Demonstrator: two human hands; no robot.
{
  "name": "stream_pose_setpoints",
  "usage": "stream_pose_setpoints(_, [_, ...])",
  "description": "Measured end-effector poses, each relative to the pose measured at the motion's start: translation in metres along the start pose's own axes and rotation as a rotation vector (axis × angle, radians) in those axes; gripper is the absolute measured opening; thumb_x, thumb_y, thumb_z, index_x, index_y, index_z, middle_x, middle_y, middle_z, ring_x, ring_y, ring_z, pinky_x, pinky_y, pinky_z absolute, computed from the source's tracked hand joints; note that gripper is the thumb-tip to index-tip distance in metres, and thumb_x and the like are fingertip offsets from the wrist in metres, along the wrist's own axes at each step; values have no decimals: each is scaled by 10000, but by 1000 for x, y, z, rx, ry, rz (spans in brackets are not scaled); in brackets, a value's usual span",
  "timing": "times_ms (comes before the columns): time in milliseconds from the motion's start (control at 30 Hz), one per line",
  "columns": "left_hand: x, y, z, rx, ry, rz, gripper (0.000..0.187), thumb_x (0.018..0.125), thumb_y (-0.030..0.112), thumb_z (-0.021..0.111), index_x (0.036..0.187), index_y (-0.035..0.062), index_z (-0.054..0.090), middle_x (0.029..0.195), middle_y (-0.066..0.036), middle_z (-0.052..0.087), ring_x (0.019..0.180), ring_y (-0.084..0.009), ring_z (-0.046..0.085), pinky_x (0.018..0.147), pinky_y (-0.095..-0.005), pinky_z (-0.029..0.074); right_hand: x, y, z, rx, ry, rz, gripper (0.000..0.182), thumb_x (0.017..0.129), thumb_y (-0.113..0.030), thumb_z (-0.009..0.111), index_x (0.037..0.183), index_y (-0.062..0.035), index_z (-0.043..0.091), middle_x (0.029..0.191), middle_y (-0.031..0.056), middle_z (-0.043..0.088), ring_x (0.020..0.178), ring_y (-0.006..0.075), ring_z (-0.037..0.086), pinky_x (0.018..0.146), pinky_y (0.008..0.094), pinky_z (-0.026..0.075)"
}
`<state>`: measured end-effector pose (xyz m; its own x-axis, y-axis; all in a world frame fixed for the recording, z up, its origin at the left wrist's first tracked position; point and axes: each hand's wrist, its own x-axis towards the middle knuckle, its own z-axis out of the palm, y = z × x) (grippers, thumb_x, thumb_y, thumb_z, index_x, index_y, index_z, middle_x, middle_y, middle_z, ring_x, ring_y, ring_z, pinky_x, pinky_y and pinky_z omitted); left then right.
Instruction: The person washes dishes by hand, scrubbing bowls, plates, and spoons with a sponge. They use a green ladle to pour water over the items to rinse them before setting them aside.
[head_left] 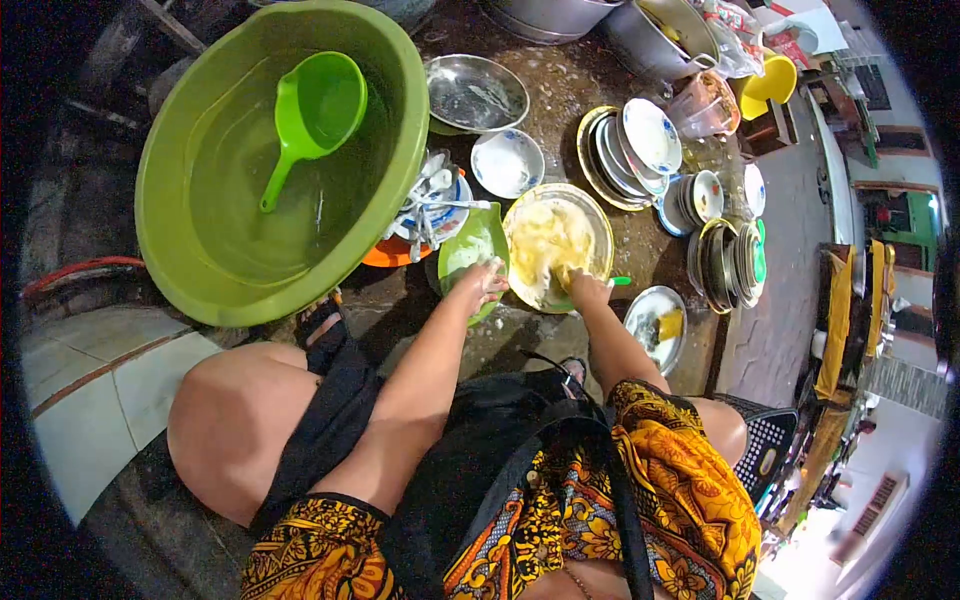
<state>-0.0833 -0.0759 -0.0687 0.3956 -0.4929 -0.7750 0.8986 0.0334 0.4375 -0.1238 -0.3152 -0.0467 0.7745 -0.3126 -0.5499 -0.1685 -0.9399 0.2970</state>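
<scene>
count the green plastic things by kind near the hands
basin: 1
dipper: 1
small bowl, by the left hand: 1
total: 3

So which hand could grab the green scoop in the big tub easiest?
Probably the left hand. It holds the soapy plate's rim on the side nearer the green basin, where the scoop sits. The right hand is scrubbing, farther away.

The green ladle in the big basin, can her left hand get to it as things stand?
Probably yes: the green ladle lies uncovered in the basin, beside the left hand, which rests on a green bowl.
</scene>
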Motion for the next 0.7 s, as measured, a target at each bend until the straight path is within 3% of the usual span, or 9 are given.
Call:
stream_pose_setpoints(100, [8,-15,13,39,-58,-5,453,877,371,374,1209,63,351,1073,-144,500,938,-223,510,752,-359,409,-8,-6,-18,171,4,135,249,795,-252,440,917,-98,594,946,137,606,891,269,585,779,404,406])
stream_pose_setpoints(167, [8,-22,27,87,-87,-23,485,870,389,400,1210,47,348,1113,-145,488,976,-236,499,842,-391,371,-7,-12,-23,259,7,173,262,789,-249,448,941,-89,588,930,141,609,874,274,590,751,406,425])
stream_pose_setpoints(267, [2,-30,50,89,-237,83,460,838,417,458,1150,79,435,1016,-71,524,896,-155,501,730,-357,394,-22,-32,-56,370,-131,40,309,750,-201,493,995,-25,562,893,170,609,805,300,604,693,416,469])
stream_pose_setpoints(300, [5,-32,54,89,-245,89,460,838,417,458,1150,79,435,1016,-71,524,896,-155,501,730,-357,394,-9,-37,-43,686,-234,203,332,712,-178,548,972,28,548,864,203,602,757,300,612,669,398,479])
stream_pose_setpoints(333, [9,-34,58,101,-223,85,475,838,426,447,1155,72,432,1041,-75,518,908,-175,495,747,-372,390,-2,-42,-27,893,-137,136,384,693,-180,593,993,49,519,835,236,593,756,304,607,630,376,476])
stream_pose_setpoints(400, [10,-33,64,126,-173,76,505,840,444,424,1166,58,425,1092,-84,505,933,-214,485,782,-403,381,-19,-59,-30,764,78,85,439,683,-292,623,980,11,512,887,246,578,810,371,574,712,409,446])
stream_pose_setpoints(533, [65,-45,57,60,376,265,494,853,404,382,1172,28,418,1069,-155,517,902,-248,513,748,-402,406,-38,-81,-32,887,94,-46,502,656,-234,643,1022,51,451,898,248,571,839,379,559,721,398,447])
stream_pose_setpoints(633, [-15,3,50,-102,296,151,359,856,337,396,983,24,519,858,-105,567,786,-200,543,671,-370,431,-62,-81,-42,881,308,-164,338,689,-86,595,994,15,491,791,235,564,736,343,566,644,395,447])
stream_pose_setpoints(700, [-1,-5,46,-140,139,205,298,856,332,404,906,65,527,735,-72,529,603,-175,499,517,-343,401,-90,-82,-79,581,500,-304,344,639,-33,588,976,-17,519,793,236,549,784,377,535,684,424,432])
